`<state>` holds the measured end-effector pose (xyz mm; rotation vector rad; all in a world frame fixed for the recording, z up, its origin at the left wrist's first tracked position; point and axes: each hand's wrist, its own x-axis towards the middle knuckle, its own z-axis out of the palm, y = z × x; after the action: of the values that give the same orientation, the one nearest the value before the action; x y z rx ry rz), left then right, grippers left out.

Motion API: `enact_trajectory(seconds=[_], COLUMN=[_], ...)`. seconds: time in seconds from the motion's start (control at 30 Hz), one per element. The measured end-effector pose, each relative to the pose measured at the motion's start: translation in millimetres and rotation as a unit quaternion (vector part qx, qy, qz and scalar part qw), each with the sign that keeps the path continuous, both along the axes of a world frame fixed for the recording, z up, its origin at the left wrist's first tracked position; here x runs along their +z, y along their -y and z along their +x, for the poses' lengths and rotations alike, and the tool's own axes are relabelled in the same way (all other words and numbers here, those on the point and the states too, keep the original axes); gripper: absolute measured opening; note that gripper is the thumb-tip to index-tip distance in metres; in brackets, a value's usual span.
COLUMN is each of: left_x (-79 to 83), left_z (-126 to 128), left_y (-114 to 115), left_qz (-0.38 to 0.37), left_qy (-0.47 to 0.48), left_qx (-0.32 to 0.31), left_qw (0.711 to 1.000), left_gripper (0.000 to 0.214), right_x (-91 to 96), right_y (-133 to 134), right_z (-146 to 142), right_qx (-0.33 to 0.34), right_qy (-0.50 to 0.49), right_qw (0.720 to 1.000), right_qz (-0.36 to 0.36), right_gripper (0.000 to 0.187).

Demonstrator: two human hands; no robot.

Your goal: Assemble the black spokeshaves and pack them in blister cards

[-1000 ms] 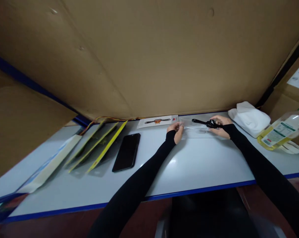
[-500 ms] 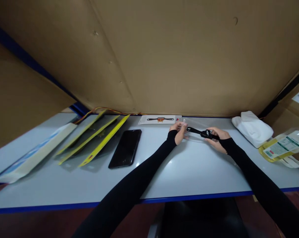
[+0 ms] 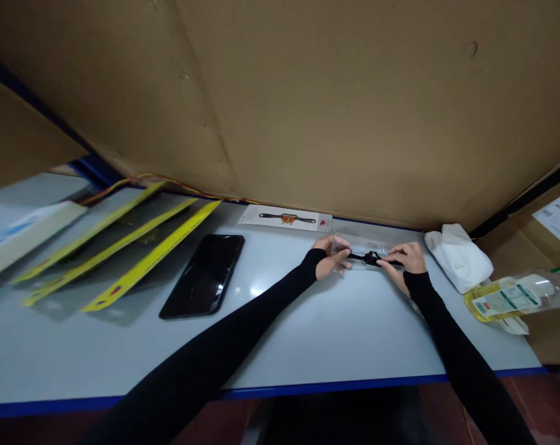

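Held black tool point(image 3: 370, 256) near table point(image 3: 335, 321) edge

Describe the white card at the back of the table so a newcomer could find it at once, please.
On the pale grey table, look along the back edge under the cardboard wall. The white card lies flat there, beyond the left hand and right of the black phone; it alone bears a picture of a long dark tool with an orange middle.
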<state>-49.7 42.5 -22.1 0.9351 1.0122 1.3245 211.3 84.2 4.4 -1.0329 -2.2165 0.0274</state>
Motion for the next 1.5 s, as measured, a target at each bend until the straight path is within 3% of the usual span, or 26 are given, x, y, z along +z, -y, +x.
enact_trajectory(seconds=[0.33, 0.5, 0.63, 0.83, 1.0, 1.13, 1.23, 1.4, 1.5], left_x=[-5.9, -4.7, -2.6, 3.0, 4.0, 4.0, 4.4, 5.2, 5.8], left_z=[-5, -7, -10, -9, -9, -10, -10, -6, -5], left_y=[-8, -7, -5, -4, -4, -4, -5, -4, -3], left_qz=[-0.019, -0.003, 0.018, 0.045, 0.05, 0.044, 0.026, -0.003, -0.006], left_qy=[0.013, -0.003, -0.02, -0.049, -0.078, -0.075, -0.081, -0.081, -0.074], left_qx=[0.008, -0.011, -0.03, 0.017, 0.026, 0.017, 0.027, 0.055, 0.059], left_qw=[1.0, 1.0, 0.999, 0.998, 0.995, 0.996, 0.996, 0.995, 0.996], left_gripper=[0.046, 0.045, 0.053, 0.048, 0.052, 0.054, 0.049, 0.041, 0.042], right_x=[10.4, 13.4, 11.5, 13.0, 12.5, 15.1, 19.7, 21.5, 19.3], right_y=[-3, -7, -2, 5, 7, 9, 13, 20, 20], right_z=[15, 19, 15, 6, 5, 3, 0, -4, -4], right_qx=[0.073, 0.074, 0.084, 0.082, 0.001, 0.013, 0.001, -0.049, -0.049], right_qy=[0.072, 0.097, 0.11, 0.004, -0.026, -0.072, -0.052, 0.01, 0.031], right_qw=[0.991, 0.983, 0.982, 0.99, 0.981, 0.967, 0.973, 0.996, 0.998], right_qz=[-0.082, -0.139, -0.129, -0.117, -0.192, -0.243, -0.223, -0.077, -0.039], right_gripper=[0.031, 0.023, 0.018, 0.021, 0.027, 0.031, 0.03, 0.019, 0.018])
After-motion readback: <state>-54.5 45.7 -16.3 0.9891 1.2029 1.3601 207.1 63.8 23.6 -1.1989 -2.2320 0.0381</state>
